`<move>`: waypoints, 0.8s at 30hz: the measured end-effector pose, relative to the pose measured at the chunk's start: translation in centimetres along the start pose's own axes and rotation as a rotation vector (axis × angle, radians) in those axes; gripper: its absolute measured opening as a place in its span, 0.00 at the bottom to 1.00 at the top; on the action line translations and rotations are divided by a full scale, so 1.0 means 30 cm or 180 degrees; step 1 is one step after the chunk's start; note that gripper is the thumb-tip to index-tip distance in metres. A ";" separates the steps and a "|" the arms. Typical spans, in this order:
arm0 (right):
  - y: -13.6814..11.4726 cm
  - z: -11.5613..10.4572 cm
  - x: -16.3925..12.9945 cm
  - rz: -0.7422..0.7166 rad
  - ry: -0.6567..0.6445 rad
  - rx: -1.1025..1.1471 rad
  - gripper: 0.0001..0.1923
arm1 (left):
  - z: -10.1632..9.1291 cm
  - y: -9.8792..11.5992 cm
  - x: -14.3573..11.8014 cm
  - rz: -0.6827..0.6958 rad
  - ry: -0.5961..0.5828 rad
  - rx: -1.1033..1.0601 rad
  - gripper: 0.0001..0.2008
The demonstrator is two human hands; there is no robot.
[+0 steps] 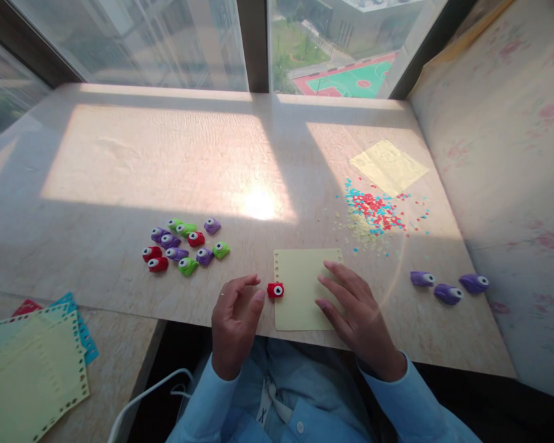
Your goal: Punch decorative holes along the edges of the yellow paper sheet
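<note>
A sheet of pale yellow paper (300,314) lies near the table's front edge, with small notches along its left side and at its upper right. On its left edge sits a small red craft punch (276,290). Just left of the punch is my left hand (235,317), its fingers half curled, thumb apart, holding nothing; a small gap separates it from the punch. My right hand (351,304) rests on the right part of the sheet, fingers spread. The palm and wrist hide the sheet's lower right corner.
Several red, green and purple punches (178,253) cluster left; purple punches (449,294) lie far right. Red, blue and yellow paper bits (376,212) are scattered below a yellow paper piece (390,166). Punched sheets (37,375) are stacked lower left, near a white cable (143,394).
</note>
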State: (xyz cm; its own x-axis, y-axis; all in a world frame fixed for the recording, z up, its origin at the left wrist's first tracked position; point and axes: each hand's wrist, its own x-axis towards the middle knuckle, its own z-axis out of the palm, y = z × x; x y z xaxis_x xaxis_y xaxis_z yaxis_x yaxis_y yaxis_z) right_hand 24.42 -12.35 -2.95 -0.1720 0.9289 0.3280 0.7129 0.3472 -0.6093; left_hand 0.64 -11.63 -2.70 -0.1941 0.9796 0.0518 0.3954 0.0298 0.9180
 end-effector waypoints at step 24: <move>0.017 -0.014 0.017 0.0588 0.0711 0.0974 0.09 | -0.010 0.088 0.150 -0.0937 -0.1554 0.0232 0.29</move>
State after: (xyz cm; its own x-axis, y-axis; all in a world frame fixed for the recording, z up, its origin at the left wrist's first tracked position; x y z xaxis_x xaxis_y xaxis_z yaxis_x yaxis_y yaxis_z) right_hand 24.97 -11.75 -2.78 0.1155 0.9399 0.3212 0.4774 0.2311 -0.8477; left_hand 0.54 -7.20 0.07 0.1249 0.9056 -0.4053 0.4518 0.3118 0.8359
